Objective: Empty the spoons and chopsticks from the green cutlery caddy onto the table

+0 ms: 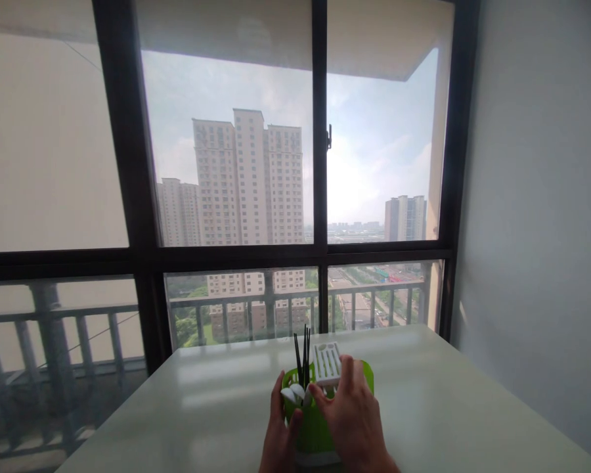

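Head view shows both hands at a green basket [315, 433], which sits on the pale desk [217, 394], low in the frame. The left hand [280, 430] wraps the basket's left side, thumb toward the front, its fingers holding the wall. The right hand [354, 415] is over the rim, thumb and forefinger parted, at the right edge of a white slotted piece [328, 363] that rises above the basket; I cannot tell whether its fingers grip that piece or merely touch it. Good handling here likely means bracing the basket firmly with the left while the right guides the slotted piece with light, even pressure, since a hard push could tip everything. Black chopsticks [306, 355] stand tall just left of the piece and white spoons [289, 395] lean at the rim's left, so sideways movement there should be small. The desk's far edge lies near the window frame [320, 184], beyond the basket, and surface spreads to both sides for wider moves; the near edge is out of sight, so drawing the basket back calls for care.
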Demonstrator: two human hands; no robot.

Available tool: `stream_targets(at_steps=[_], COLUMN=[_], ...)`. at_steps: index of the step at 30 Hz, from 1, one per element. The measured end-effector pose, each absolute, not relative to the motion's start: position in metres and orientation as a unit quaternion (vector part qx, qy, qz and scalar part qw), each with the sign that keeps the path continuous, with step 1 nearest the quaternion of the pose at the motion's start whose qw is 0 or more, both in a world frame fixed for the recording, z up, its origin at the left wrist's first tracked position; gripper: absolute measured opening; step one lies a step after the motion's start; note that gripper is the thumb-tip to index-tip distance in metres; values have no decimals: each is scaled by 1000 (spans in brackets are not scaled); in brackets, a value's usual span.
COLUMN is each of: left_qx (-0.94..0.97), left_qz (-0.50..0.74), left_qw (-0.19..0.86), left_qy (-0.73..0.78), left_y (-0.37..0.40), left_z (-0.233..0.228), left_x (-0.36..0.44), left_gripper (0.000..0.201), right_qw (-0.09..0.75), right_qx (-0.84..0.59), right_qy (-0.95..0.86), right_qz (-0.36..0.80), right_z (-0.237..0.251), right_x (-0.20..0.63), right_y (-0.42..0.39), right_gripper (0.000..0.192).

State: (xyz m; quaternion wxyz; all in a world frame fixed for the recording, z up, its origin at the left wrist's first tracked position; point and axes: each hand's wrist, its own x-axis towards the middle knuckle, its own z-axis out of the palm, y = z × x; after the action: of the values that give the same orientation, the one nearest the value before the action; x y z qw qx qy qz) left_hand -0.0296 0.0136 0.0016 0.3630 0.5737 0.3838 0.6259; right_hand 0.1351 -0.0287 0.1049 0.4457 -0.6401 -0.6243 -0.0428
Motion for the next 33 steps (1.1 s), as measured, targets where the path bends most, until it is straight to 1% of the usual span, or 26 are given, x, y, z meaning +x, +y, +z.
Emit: stream_targets(at_steps=[4,6,8,10,11,13,15,18,20,22,25,30,33], left_qx=[564,573,590,616,629,651,668,696,719,737,739,737,774], left_qz=[635,632,623,615,614,612,605,581,552,527,512,482,425], left_qw=[351,331,297,235,196,120,61,-6,-31,-28,23,160,191], left_qy=[395,403,419,432,434,432,429,422,421,422,438,447,429], left_y=[14,13,12,12,12,16,18,17,11,3,-8,-15,-14], left_z=[-1,-2,-2,-1,-1,0,4,17,30,43,59,87,104], left_x=[-29,-28,-28,-29,-30,-33,-36,-37,-36,-33,-30,-30,-35], left_gripper=[101,100,95,85,78,65,55,47,39,30,22,21,17], right_qw=[453,470,500,539,559,593,614,625,626,622,616,606,595], right_qx=[-610,-581,-558,-551,-552,-552,-553,-576,-583,-580,-576,-577,-586], right_qy=[-649,-664,-662,-637,-618,-585,-562,-523,-512,-516,-519,-521,-519], right_qz=[-36,-23,-4,22,33,41,40,66,81,99,138,170,183], right_z=[100,104,109,108,103,85,58,19,5,0,1,4,5], right_x=[136,147,166,190,203,226,243,255,256,253,247,245,245], right_y=[-41,-45,-42,-28,-18,5,27,49,56,58,58,56,55], right_gripper=[68,71,61,47,44,44,47,48,48,47,48,50,51])
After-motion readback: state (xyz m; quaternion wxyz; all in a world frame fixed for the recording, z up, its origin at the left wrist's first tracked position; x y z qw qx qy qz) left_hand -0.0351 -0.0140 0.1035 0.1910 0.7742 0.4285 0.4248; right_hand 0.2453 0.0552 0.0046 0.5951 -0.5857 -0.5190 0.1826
